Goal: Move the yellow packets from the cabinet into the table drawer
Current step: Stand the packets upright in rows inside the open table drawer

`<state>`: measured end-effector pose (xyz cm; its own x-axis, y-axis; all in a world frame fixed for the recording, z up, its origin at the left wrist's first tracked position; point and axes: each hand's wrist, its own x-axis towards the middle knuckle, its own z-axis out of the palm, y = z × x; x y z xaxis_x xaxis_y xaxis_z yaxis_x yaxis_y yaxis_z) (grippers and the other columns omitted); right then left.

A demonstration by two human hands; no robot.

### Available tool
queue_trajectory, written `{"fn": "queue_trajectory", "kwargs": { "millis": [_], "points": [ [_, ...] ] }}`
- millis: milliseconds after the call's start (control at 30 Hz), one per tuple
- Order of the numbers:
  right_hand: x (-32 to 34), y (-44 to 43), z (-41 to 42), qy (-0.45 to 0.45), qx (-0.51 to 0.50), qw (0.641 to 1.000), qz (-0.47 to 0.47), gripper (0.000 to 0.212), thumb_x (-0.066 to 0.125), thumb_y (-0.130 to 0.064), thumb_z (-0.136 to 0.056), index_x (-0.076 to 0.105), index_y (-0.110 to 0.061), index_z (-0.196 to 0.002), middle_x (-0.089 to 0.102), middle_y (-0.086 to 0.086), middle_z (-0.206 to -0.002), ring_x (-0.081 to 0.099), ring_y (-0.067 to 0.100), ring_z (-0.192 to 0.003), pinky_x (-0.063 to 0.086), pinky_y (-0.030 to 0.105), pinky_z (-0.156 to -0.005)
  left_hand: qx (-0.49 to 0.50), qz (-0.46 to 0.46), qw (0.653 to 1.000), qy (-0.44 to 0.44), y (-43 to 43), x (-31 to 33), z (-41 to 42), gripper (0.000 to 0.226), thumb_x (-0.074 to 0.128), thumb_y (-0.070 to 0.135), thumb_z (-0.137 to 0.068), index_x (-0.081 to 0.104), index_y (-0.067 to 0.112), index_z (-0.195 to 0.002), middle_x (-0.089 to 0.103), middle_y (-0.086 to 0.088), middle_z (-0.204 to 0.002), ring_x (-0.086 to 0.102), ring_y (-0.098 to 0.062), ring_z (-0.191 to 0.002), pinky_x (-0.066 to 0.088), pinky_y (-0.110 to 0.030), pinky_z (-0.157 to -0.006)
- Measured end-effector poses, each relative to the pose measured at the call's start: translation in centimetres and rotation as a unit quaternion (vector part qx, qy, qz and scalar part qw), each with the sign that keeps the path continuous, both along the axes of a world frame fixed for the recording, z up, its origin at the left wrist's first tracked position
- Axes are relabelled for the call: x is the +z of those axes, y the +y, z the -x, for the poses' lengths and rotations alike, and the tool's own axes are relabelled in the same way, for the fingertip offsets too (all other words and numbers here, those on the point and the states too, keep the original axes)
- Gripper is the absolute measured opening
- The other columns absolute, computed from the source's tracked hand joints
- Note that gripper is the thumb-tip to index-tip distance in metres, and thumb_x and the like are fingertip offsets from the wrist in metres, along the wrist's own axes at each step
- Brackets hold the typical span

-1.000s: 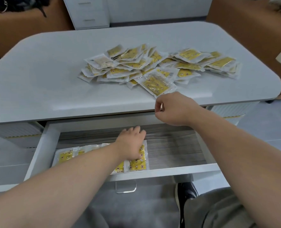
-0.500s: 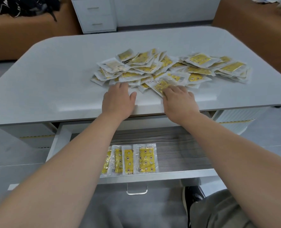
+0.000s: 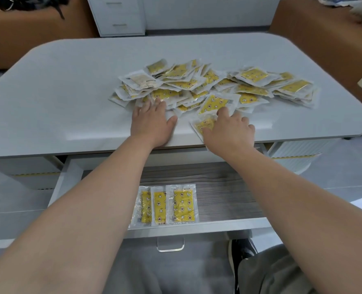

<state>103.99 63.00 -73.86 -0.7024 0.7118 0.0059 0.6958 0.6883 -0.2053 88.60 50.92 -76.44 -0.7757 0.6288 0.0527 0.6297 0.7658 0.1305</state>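
Note:
A heap of yellow packets (image 3: 209, 83) in clear wrappers lies across the middle of the white table (image 3: 69, 92). My left hand (image 3: 152, 124) lies flat on the tabletop, its straight fingers touching the heap's near left edge. My right hand (image 3: 228, 130) presses on a single packet (image 3: 201, 125) at the table's front edge, its index finger reaching a second packet behind. Below the table the drawer (image 3: 228, 194) stands pulled out. Three packets (image 3: 182, 205) lie side by side in it, partly hidden by my left forearm.
A clear handle (image 3: 170, 245) hangs from the drawer front. A white cabinet (image 3: 120, 15) stands behind the table between two brown sofas (image 3: 324, 39). My knee and a dark shoe (image 3: 242, 251) are below the drawer at the right.
My left hand came up out of the drawer and now lies at the heap's edge. My right hand spread onto a packet and slid it toward the front edge.

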Motion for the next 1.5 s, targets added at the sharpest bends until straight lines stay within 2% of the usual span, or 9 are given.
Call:
{"fn": "queue_trajectory", "kwargs": {
  "millis": [167, 300, 467, 633, 767, 900, 1167, 1333, 1500],
  "points": [
    [0.5, 0.1, 0.1, 0.075, -0.017, 0.994, 0.075, 0.063, 0.065, -0.029, -0.087, 0.034, -0.017, -0.141, 0.046, 0.014, -0.133, 0.056, 0.036, -0.107, 0.045, 0.046, -0.089, -0.02, -0.015, 0.998, 0.064, -1.0, 0.6, -1.8, 0.046, 0.032, 0.043, -0.102, 0.06, 0.014, -0.123, 0.064, -0.009, -0.122, 0.05, -0.029, -0.12, 0.034, -0.042, -0.099],
    [1.5, 0.0, -0.2, 0.135, -0.04, 0.97, 0.199, 0.077, 0.072, -0.022, -0.082, 0.032, -0.017, -0.147, 0.046, 0.012, -0.137, 0.057, 0.027, -0.092, 0.052, 0.039, -0.073, -0.016, -0.026, 0.993, 0.116, -2.5, 1.1, -3.4, 0.034, 0.039, 0.035, -0.101, 0.065, 0.013, -0.107, 0.067, -0.009, -0.104, 0.056, -0.03, -0.103, 0.037, -0.038, -0.083],
    [2.1, 0.1, -1.2, 0.203, -0.044, 0.923, 0.325, 0.035, 0.078, -0.015, -0.078, 0.064, -0.006, -0.108, 0.069, 0.01, -0.102, 0.068, 0.024, -0.09, 0.059, 0.037, -0.074, -0.001, 0.019, 0.988, 0.156, -4.2, 1.5, -4.4, 0.038, 0.035, 0.028, -0.103, 0.07, 0.016, -0.093, 0.055, -0.005, -0.085, 0.049, -0.025, -0.086, 0.03, -0.034, -0.07],
    [2.1, 0.2, -2.3, 0.193, 0.017, 0.874, 0.446, 0.049, 0.089, -0.011, -0.072, 0.067, -0.007, -0.116, 0.075, 0.014, -0.107, 0.075, 0.027, -0.092, 0.063, 0.043, -0.082, 0.032, -0.055, 0.996, 0.061, -5.3, 1.5, -5.0, 0.025, 0.051, 0.032, -0.101, 0.063, 0.01, -0.102, 0.058, -0.008, -0.111, 0.053, -0.028, -0.1, 0.046, -0.041, -0.083],
    [1.2, 0.5, -3.4, 0.037, 0.079, 0.862, 0.499, 0.06, 0.088, 0.005, -0.069, 0.058, -0.01, -0.119, 0.074, 0.016, -0.106, 0.076, 0.034, -0.09, 0.062, 0.052, -0.083, 0.066, -0.072, 0.995, 0.018, -5.5, 1.9, -5.1, 0.027, 0.056, 0.035, -0.098, 0.055, 0.01, -0.107, 0.061, -0.009, -0.108, 0.056, -0.029, -0.098, 0.048, -0.042, -0.08],
    [0.1, 0.3, -3.8, -0.009, 0.081, 0.856, 0.51, 0.049, 0.08, 0.013, -0.075, 0.056, -0.01, -0.11, 0.074, 0.02, -0.104, 0.076, 0.036, -0.088, 0.062, 0.054, -0.08, 0.077, -0.057, 0.995, 0.017, -5.7, 2.0, -4.6, 0.046, 0.057, 0.042, -0.095, 0.052, 0.014, -0.13, 0.062, -0.007, -0.123, 0.05, -0.031, -0.113, 0.042, -0.041, -0.087],
    [-4.0, -0.9, -3.6, -0.111, 0.075, 0.881, 0.455, 0.05, 0.084, 0.005, -0.075, 0.06, -0.007, -0.117, 0.076, 0.013, -0.094, 0.076, 0.033, -0.086, 0.064, 0.044, -0.076, 0.104, -0.087, 0.989, -0.051, -5.6, 2.6, -4.4, 0.055, 0.063, 0.042, -0.092, 0.049, 0.015, -0.137, 0.05, -0.01, -0.131, 0.051, -0.031, -0.119, 0.044, -0.04, -0.094],
    [-8.2, -2.2, -3.4, -0.082, -0.012, 0.876, 0.475, 0.061, 0.086, 0.003, -0.075, 0.057, 0.003, -0.129, 0.075, 0.016, -0.093, 0.075, 0.027, -0.08, 0.062, 0.035, -0.068, 0.124, -0.266, 0.933, -0.206, -5.3, 3.2, -5.0, 0.028, 0.061, 0.028, -0.092, 0.048, 0.013, -0.111, 0.053, 0.004, -0.091, 0.051, -0.012, -0.071, 0.038, -0.029, -0.056],
    [-10.2, -3.5, -3.0, -0.144, 0.038, 0.913, 0.379, 0.061, 0.09, -0.013, -0.075, 0.06, -0.002, -0.127, 0.075, 0.013, -0.097, 0.075, 0.026, -0.089, 0.063, 0.041, -0.081, 0.143, -0.398, 0.833, -0.357, -4.9, 4.5, -5.9, 0.023, 0.07, 0.022, -0.082, 0.059, 0.01, -0.099, 0.069, -0.011, -0.103, 0.069, -0.026, -0.089, 0.058, -0.041, -0.075]
  ]
}}
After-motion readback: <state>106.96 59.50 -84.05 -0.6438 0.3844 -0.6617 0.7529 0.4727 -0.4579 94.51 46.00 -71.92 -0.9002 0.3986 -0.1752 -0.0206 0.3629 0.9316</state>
